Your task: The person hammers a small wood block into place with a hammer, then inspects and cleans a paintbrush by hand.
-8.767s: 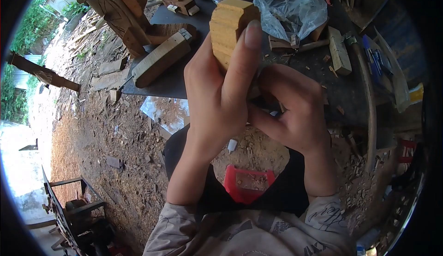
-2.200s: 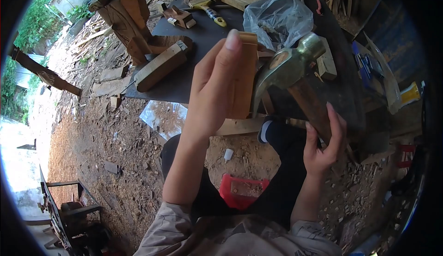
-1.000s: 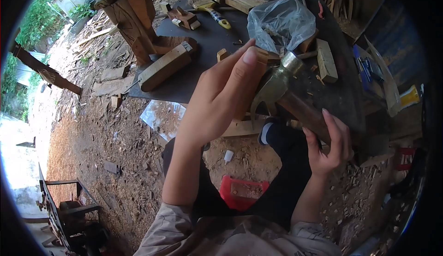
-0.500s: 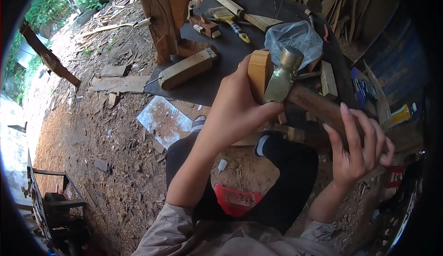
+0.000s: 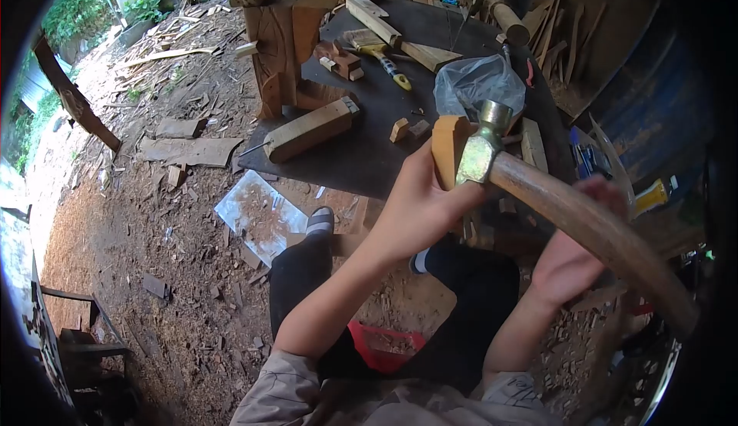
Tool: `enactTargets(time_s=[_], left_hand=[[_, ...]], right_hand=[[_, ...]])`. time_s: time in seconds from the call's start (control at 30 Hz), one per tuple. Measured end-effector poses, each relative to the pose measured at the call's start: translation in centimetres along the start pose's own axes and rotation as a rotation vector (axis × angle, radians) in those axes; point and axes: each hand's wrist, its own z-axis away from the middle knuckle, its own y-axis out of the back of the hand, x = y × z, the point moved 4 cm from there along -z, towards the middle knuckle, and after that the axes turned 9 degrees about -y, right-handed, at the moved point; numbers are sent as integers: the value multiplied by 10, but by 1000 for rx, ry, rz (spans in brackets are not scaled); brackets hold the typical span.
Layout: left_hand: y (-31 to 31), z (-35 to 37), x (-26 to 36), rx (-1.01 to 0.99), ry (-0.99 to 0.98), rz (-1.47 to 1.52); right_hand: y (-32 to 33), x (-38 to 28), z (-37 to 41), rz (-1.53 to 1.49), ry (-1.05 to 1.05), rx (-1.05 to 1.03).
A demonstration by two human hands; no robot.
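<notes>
A hammer [image 5: 584, 222] with a brassy metal head and a long brown wooden handle is held up over the near side of the dark table. My left hand [image 5: 427, 203] is closed around an orange-yellow wood block [image 5: 447, 149] and the hammer's head, which sit side by side. The handle slopes down to the right. Behind it is my right hand [image 5: 573, 261], partly hidden by the handle and blurred at the fingertips; whether it touches the handle does not show.
On the dark table [image 5: 377, 149] lie a long wood block [image 5: 311, 129], a brush [image 5: 380, 57], a clear plastic bag [image 5: 478, 86] and small wood pieces. A carved wooden piece [image 5: 277, 49] stands at the left. A red stool [image 5: 384, 345] is below.
The hammer's handle now shows at full length. My right hand has shifted left and lower, behind the handle. The view has moved slightly, and small wood pieces on the table have come into sight.
</notes>
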Motion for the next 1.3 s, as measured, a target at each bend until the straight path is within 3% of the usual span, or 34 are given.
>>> enactTargets(time_s=[0.1,0.17,0.2,0.27,0.3,0.4,0.43,0.53,0.67,0.83,1.03,1.3], left_hand=[[-12,3,-1,-74,-29,12],[-12,4,-2,-146,-17,-89],[-17,4,4,-140,-101,-125],[-19,7,16,-205,-12,-279],[-21,6,14,-226,-104,-376],[-21,10,13,-357,-103,-640],[-21,11,8,-363,-177,-658],[-22,11,8,-393,130,-629],[-21,13,0,-415,-86,-644],[-28,12,1,-483,-37,-642],[-28,15,1,-528,-9,-762],[-33,13,5,-536,-44,-761]], right_hand=[[-36,13,-24,-116,-490,-159],[-54,19,-34,-344,-703,-341],[-62,22,-35,-459,-809,-431],[-72,28,-33,-323,-800,-436],[-73,28,-32,-225,-766,-467],[-75,31,-24,-80,-764,-423],[-71,35,-23,-92,-784,-404],[-73,36,-17,-89,-818,-280],[-70,38,-18,-144,-885,-238],[-59,41,-21,-195,-936,-314],[-69,32,-17,70,-832,-416],[-61,34,-20,50,-779,-332]])
